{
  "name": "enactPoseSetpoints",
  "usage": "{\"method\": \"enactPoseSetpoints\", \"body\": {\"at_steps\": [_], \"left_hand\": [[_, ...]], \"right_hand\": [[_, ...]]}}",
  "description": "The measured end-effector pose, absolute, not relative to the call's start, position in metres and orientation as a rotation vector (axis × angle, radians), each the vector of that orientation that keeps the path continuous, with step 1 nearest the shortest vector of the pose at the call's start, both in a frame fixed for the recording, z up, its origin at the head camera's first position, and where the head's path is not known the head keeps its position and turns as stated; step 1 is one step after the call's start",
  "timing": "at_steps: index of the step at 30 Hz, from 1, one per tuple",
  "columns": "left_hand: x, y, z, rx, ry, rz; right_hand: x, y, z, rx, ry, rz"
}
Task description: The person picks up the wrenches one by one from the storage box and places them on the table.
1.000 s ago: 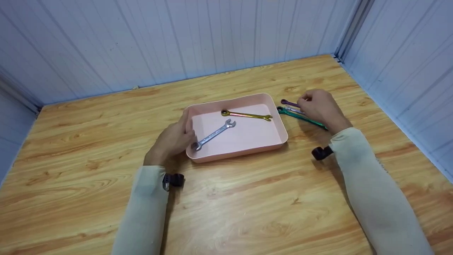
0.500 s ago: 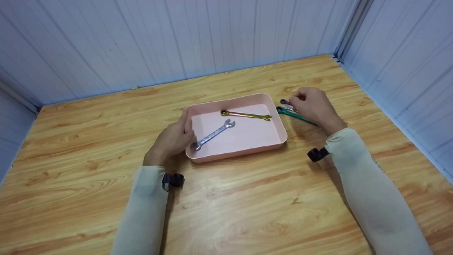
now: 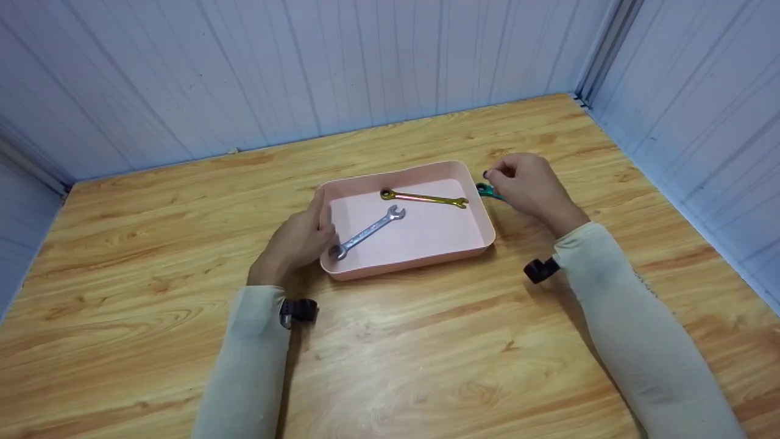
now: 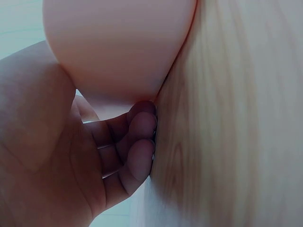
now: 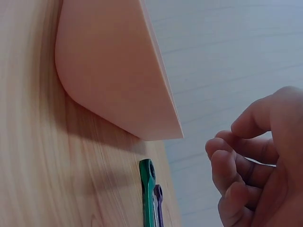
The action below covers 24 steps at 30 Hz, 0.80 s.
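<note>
Found a pale left sleeve [image 3: 241, 353] near the tray's close left corner, with a black wrist device [image 3: 303, 310] at its cuff. Saw the left grip [image 3: 297, 239] holding the left end of the pink tray [image 3: 432, 235], with a thumb over the rim and fingertips curled against the outer wall, low by the wood-patterned surface [image 3: 390, 353]. Found a silver wrench [image 3: 368, 233] inside the tray, slanted from its close left corner toward its middle. Saw a gold wrench [image 3: 423, 198] farther right inside the tray, with its open end near the right wall. Spotted a green wrench [image 5: 148, 198] on the surface just outside the tray's right wall, and beside it a purple wrench [image 5: 160, 208], mostly hidden from the head view. Saw the right grip [image 3: 529, 186] to the tray's right, apart from both wrenches, with fingers loosely bent. Found the right sleeve [image 3: 634, 323] to the tray's close right.
</note>
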<state>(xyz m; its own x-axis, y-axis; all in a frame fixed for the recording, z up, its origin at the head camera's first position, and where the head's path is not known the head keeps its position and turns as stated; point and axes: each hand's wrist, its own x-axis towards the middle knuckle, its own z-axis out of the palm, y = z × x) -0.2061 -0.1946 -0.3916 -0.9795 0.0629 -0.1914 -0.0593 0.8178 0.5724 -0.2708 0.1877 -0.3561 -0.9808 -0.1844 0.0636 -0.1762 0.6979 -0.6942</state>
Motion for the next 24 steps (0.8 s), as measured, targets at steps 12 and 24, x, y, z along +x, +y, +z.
{"method": "enactPoseSetpoints", "body": {"at_steps": [12,24], "left_hand": [[-0.204,-0.191,-0.390,-0.075,2.774,0.913],[-0.206,-0.190,-0.390,0.021,2.792,0.883]], "right_hand": [[-0.263,0.168,-0.361,-0.465,2.864,-1.248],[-0.259,0.161,-0.369,-0.773,2.804,-1.193]]}}
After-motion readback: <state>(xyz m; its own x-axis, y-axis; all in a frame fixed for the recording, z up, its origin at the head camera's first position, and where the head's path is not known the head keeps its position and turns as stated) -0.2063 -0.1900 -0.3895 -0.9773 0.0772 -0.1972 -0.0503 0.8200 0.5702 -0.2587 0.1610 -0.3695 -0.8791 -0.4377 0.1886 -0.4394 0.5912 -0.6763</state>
